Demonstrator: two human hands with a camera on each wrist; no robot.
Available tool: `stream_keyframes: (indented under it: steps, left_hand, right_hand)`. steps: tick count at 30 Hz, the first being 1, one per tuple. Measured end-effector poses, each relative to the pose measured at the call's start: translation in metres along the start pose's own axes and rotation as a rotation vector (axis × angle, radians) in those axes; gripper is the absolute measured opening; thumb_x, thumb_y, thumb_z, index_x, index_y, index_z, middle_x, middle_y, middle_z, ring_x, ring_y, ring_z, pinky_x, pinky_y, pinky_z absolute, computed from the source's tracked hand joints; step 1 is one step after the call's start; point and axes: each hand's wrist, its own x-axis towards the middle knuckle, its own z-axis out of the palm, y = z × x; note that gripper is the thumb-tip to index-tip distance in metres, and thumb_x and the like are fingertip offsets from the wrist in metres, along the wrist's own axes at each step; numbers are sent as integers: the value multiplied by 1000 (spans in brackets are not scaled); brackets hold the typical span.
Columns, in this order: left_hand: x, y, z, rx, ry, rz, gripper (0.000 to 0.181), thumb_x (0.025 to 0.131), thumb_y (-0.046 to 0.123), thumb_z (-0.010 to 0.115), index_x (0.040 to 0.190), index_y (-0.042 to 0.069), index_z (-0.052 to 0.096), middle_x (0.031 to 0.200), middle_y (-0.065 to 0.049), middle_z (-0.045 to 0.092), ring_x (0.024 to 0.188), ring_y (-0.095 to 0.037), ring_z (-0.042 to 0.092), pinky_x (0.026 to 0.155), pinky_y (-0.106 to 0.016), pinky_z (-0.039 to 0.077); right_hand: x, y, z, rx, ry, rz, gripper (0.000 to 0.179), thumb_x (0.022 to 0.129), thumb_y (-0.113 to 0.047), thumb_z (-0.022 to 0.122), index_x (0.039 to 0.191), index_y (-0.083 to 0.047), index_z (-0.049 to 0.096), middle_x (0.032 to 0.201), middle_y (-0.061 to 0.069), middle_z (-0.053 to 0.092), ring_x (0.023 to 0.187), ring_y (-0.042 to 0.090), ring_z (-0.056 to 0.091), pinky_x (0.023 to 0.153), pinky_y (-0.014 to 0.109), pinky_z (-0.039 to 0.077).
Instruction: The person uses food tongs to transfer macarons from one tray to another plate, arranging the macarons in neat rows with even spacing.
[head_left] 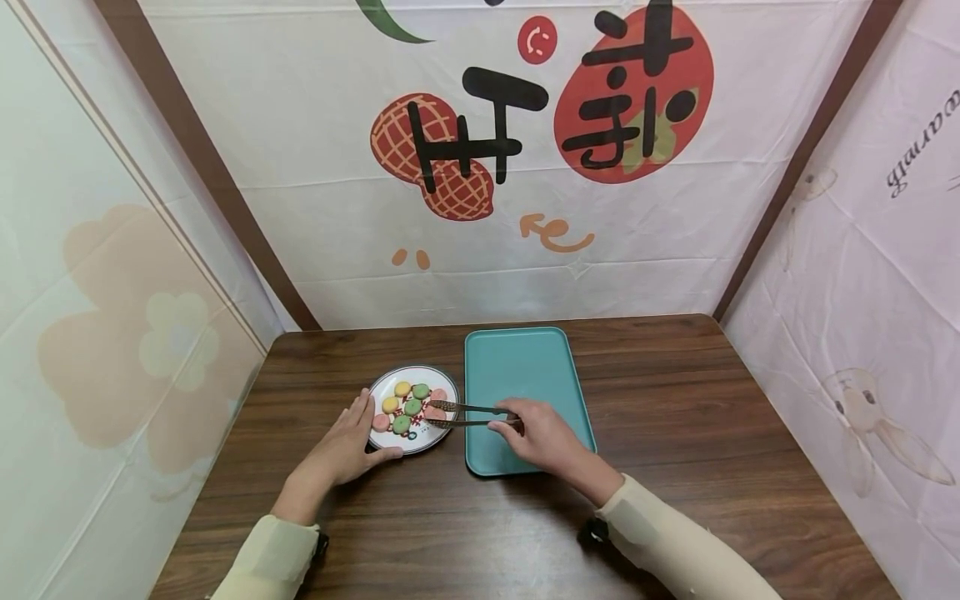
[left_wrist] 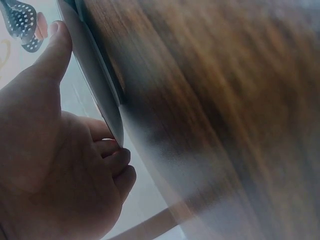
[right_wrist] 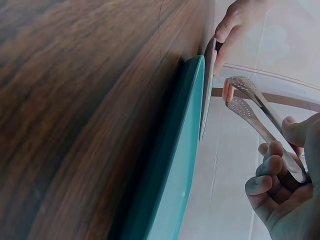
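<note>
A white plate [head_left: 422,450] with a dark rim line carries several pink, yellow and green macarons [head_left: 412,407]. My left hand [head_left: 343,446] holds the plate at its left and near edge, thumb [left_wrist: 56,47] over the rim and fingers curled at the edge. In my right hand [head_left: 543,435] are metal tongs [head_left: 472,408] with perforated tips, pinched between thumb and fingers above the teal tray. The tong tips reach over the plate's right side, with a pink macaron [right_wrist: 228,91] between them. Whether both tips press on it, I cannot tell.
A teal rectangular tray [head_left: 517,358] lies just right of the plate, on a brown wood-grain table [head_left: 675,400]. Printed white cloth walls [head_left: 315,208] stand at the back and on both sides.
</note>
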Motion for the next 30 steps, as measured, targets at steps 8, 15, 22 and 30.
stream_keyframes:
  steps: [8, 15, 22, 30]
  left_hand:
    - [0, 0, -1, 0, 3, 5, 121, 96, 67, 70, 163, -18, 16, 173, -37, 7, 160, -53, 15, 131, -62, 17]
    - [-1, 1, -3, -10, -1, 2, 120, 96, 66, 70, 163, -18, 16, 173, -38, 6, 160, -53, 14, 131, -62, 17]
    - [-1, 2, -2, -1, -5, 1, 120, 97, 66, 69, 163, -18, 16, 173, -38, 7, 160, -54, 15, 131, -63, 17]
    - [-1, 3, -2, 1, -4, 4, 119, 97, 65, 70, 163, -18, 17, 173, -37, 7, 160, -53, 15, 131, -62, 18]
  right_hand:
    - [7, -3, 5, -20, -17, -25, 32, 106, -27, 72, 124, -1, 74, 77, -7, 64, 59, 0, 48, 55, 22, 48]
    - [12, -5, 12, -33, -25, -40, 31, 105, -26, 74, 121, 0, 75, 76, -7, 63, 59, 0, 46, 53, 21, 45]
    - [13, -6, 16, -38, -61, -22, 32, 106, -28, 72, 123, -1, 74, 83, -2, 69, 63, 1, 52, 59, 23, 50]
    - [15, -4, 21, -38, -90, 8, 32, 107, -30, 70, 121, -2, 75, 89, 1, 73, 66, 1, 55, 61, 23, 52]
